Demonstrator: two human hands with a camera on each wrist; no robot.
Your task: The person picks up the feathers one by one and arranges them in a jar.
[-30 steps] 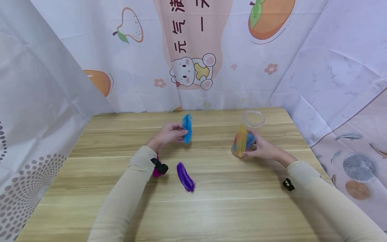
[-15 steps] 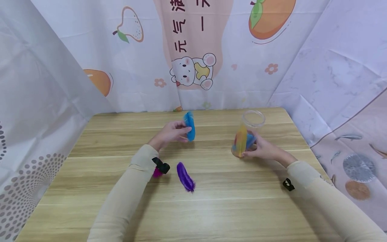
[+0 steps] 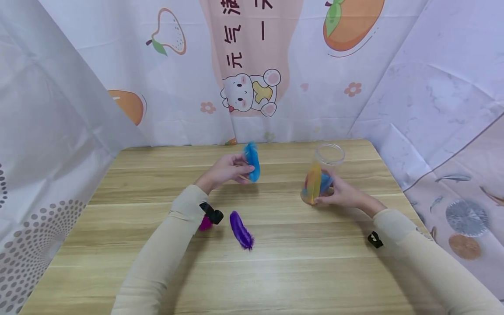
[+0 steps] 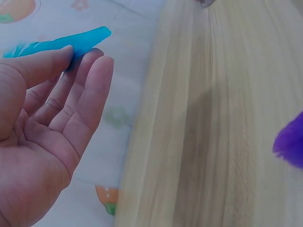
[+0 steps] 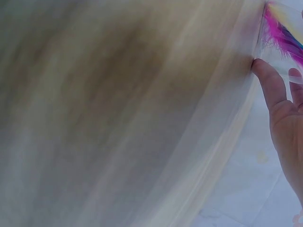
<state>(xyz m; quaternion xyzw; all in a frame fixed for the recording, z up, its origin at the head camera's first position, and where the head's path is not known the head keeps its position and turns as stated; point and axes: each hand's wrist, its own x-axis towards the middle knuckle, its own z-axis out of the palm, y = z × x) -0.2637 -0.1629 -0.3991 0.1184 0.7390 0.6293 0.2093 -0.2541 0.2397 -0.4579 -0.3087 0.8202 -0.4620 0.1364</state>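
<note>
A blue feather (image 3: 253, 162) is pinched between the thumb and fingers of my left hand (image 3: 232, 168), above the back middle of the table. The left wrist view shows the same blue feather (image 4: 90, 40) at the fingertips, the palm turned up to the camera. On the right, my right hand (image 3: 341, 192) grips the lower part of a clear round container (image 3: 330, 153), which stands on the table. Yellow, blue and reddish feathers (image 3: 315, 181) show inside it. In the right wrist view, a magenta feather (image 5: 279, 35) is seen through its wall.
A purple feather (image 3: 241, 230) lies on the wooden table (image 3: 299, 271) between the arms. Partly under the left wrist strap lies a magenta feather (image 3: 205, 224). A printed cloth (image 3: 173, 87) hangs right behind the table's back edge.
My left hand has moved a little right and toward the back, carrying the blue feather toward the container. The right hand and the container have stayed in place.
</note>
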